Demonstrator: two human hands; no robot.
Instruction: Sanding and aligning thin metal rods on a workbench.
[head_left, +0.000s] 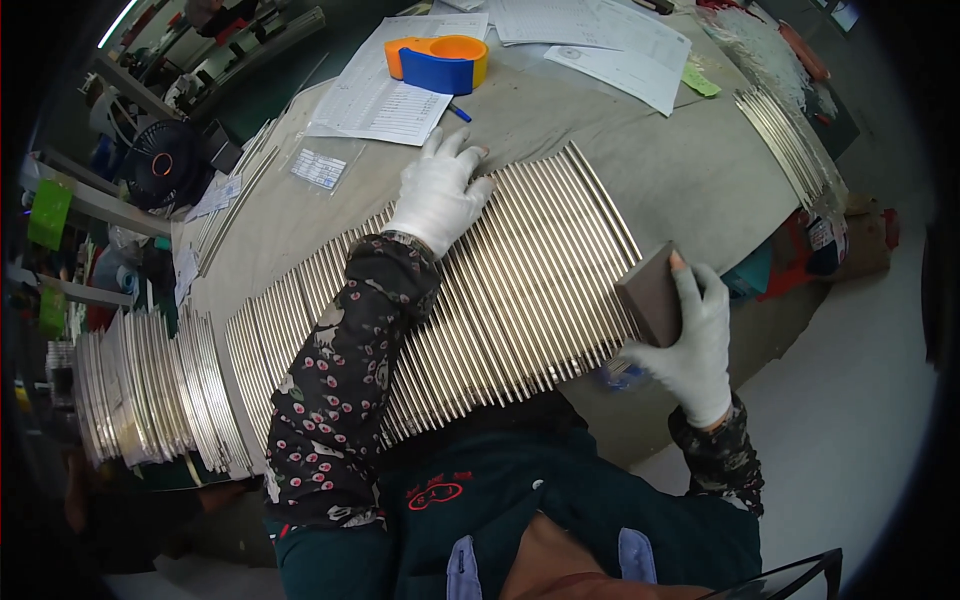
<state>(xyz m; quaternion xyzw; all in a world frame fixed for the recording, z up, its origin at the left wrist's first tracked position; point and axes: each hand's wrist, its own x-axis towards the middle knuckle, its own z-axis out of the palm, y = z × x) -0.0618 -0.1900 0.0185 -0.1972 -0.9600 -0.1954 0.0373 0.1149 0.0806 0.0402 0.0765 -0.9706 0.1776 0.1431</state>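
Observation:
A long row of thin, shiny metal rods (520, 270) lies side by side across the table, their near ends close to my body. My left hand (438, 192), in a white glove, rests on the rods toward their far ends, fingers spread out. In my right hand (700, 345), also gloved, is a dark grey-brown rectangular block (655, 295), gripped between thumb and fingers. The block stands at the right end of the row, beside the last rod; whether it touches that rod I cannot tell. A bare fingertip shows at the block's upper corner.
Papers (385, 110), an orange and blue tape dispenser (437, 63) and a blue pen (459, 112) lie at the table's far side. More rods stand bundled at the left (140, 390) and at the far right (785, 145). A black fan (165, 160) is at the far left.

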